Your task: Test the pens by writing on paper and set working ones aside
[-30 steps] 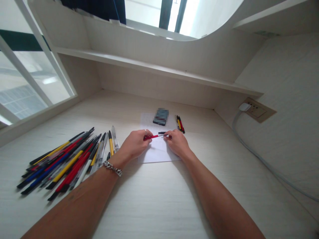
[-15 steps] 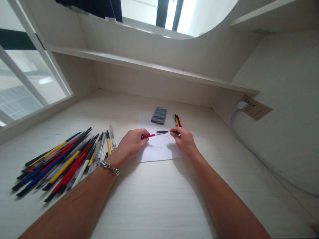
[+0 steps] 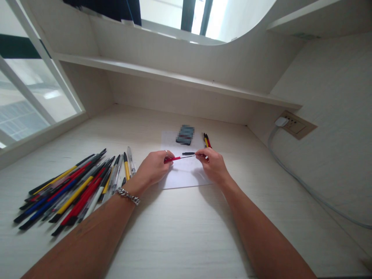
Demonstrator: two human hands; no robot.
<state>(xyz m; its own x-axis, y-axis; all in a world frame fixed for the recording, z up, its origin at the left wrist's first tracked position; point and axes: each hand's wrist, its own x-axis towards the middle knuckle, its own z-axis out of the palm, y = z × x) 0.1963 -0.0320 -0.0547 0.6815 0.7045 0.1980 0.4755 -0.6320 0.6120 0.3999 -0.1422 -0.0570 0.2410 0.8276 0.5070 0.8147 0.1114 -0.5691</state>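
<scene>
My left hand [image 3: 157,164] is closed around a red pen barrel [image 3: 176,159] above the white paper [image 3: 186,176]. A thin dark ink refill [image 3: 187,156] sticks out of the barrel's right end. My right hand [image 3: 212,161] pinches the far end of that refill, and its fingertips hide the tip. Just behind the refill lies a small black piece [image 3: 188,153], which looks like a pen cap. A pixelated grey-blue object [image 3: 185,135] rests at the paper's back part. Beyond my right hand are a few pens [image 3: 207,140], yellow, red and black.
A large pile of pens [image 3: 69,186] in several colours spreads over the desk at left, near my left forearm. On the right wall, a socket [image 3: 299,126] holds a white plug [image 3: 281,122] with a grey cable [image 3: 290,174]. A shelf [image 3: 174,79] runs across the back.
My right hand has shifted slightly left, and its fingertips now cover the refill's end that showed before. The left hand and the pen have hardly moved.
</scene>
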